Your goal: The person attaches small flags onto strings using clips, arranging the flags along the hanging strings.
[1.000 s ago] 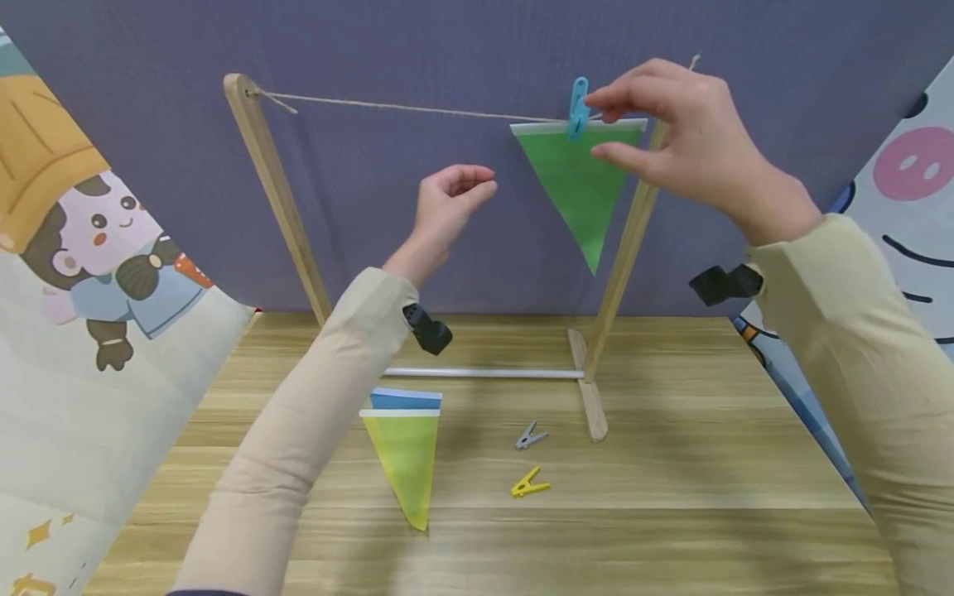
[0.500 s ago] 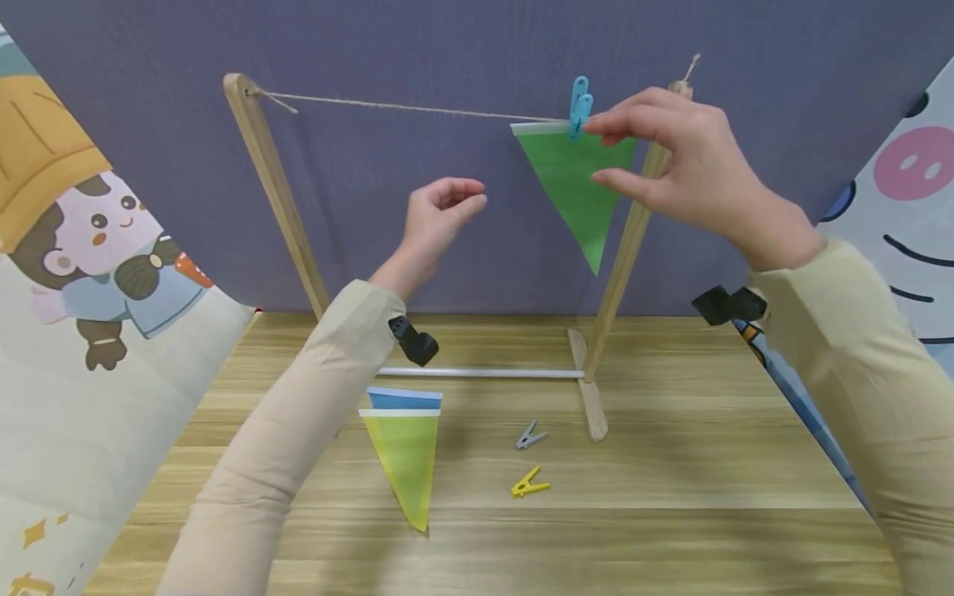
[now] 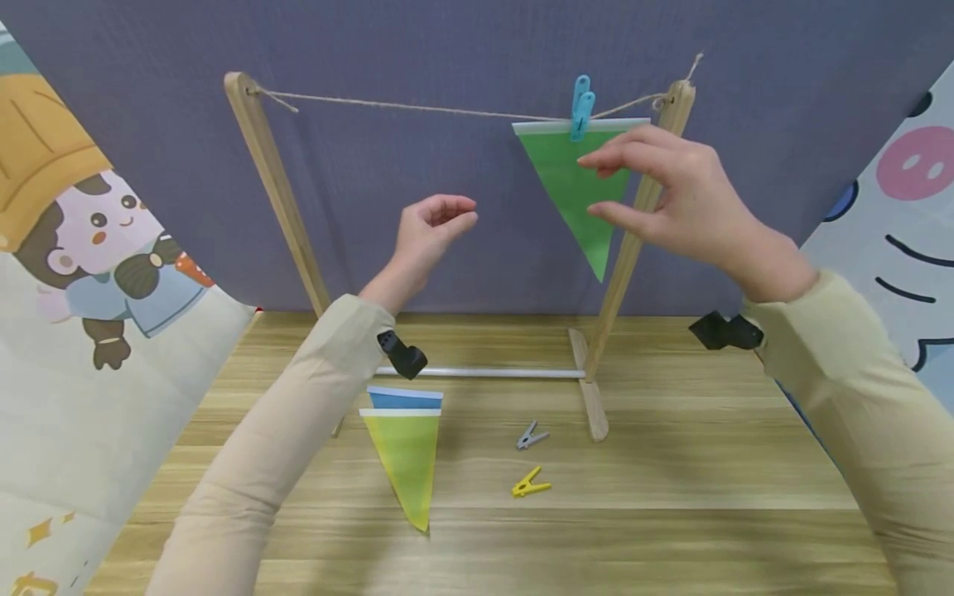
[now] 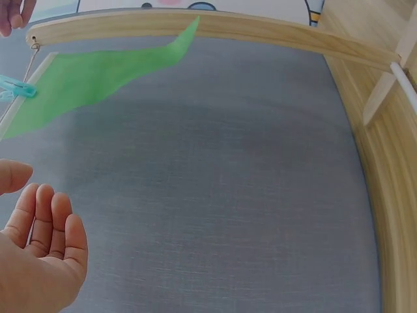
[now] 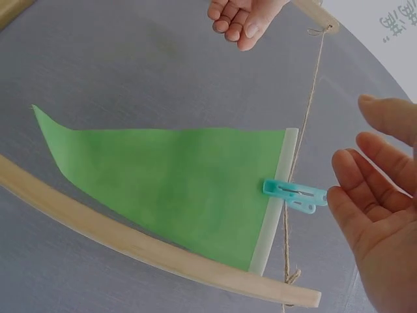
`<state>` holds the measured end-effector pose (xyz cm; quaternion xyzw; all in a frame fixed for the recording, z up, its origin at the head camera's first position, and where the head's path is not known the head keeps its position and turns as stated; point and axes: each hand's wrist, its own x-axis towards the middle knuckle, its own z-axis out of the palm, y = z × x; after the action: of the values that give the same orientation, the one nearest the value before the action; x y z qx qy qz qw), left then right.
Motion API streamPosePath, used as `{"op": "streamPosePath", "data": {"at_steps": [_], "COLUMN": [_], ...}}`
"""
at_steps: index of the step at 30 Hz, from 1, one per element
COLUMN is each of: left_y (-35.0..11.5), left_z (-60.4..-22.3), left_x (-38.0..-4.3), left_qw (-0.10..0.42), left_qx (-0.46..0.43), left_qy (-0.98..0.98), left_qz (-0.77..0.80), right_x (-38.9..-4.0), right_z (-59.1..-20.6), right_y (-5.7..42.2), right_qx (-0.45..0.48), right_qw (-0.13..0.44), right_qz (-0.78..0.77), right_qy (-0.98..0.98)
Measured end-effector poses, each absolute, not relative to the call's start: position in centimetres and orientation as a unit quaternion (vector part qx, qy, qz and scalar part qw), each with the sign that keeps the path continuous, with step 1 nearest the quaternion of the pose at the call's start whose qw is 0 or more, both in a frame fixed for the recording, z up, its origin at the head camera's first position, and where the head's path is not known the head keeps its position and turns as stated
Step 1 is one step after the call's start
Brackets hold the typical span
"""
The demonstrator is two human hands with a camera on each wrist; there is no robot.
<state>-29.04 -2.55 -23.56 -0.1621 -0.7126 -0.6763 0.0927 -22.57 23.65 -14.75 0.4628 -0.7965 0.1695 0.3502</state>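
A green triangular pennant [image 3: 570, 165] with a white top strip hangs point-down from the twine [image 3: 417, 107], near its right end. One light blue clothespin [image 3: 581, 112] clips the strip to the twine. My right hand [image 3: 671, 186], fingers and thumb parted and holding nothing, overlaps the pennant's right side in the head view. In the right wrist view the clothespin [image 5: 296, 194] is just beyond the fingertips. My left hand [image 3: 432, 240] hovers left of the pennant, fingers loosely bent, with nothing in it. Both hands are in the air above the table.
A wooden frame's left post [image 3: 276, 190] and right post [image 3: 626, 248] carry the twine; a white rod [image 3: 484, 373] joins them low down. On the table [image 3: 671, 497] lie a yellow pennant [image 3: 406, 455] overlapping a blue pennant [image 3: 406, 401], a grey clothespin [image 3: 532, 436] and a yellow clothespin [image 3: 530, 483].
My right hand has come away from the blue clothespin and dropped lower. My left hand has moved down and slightly left. The green pennant stays clipped on the twine.
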Motion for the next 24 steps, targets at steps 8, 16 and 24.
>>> {"op": "streamPosePath", "data": {"at_steps": [8,16,24], "left_y": [-3.1,-3.9,-4.8], "left_z": [-24.4,-25.7,-26.6], "left_x": [-28.7,-28.3,-28.0], "left_qw": [0.091,0.094,0.088], "left_qx": [-0.157,-0.157,-0.162], "left_qy": [-0.715,-0.720,-0.724], "left_qz": [-0.676,-0.670,-0.664], "right_x": [-22.3,-21.9,-21.5], "right_z": [-15.7,-16.6,-17.6], "right_y": [23.7,23.6,23.5], "right_qx": [0.467,0.468,0.468], "right_qw": [0.341,0.330,0.318], "right_qz": [0.183,0.198,0.209], "right_qy": [-0.795,-0.796,-0.798]}}
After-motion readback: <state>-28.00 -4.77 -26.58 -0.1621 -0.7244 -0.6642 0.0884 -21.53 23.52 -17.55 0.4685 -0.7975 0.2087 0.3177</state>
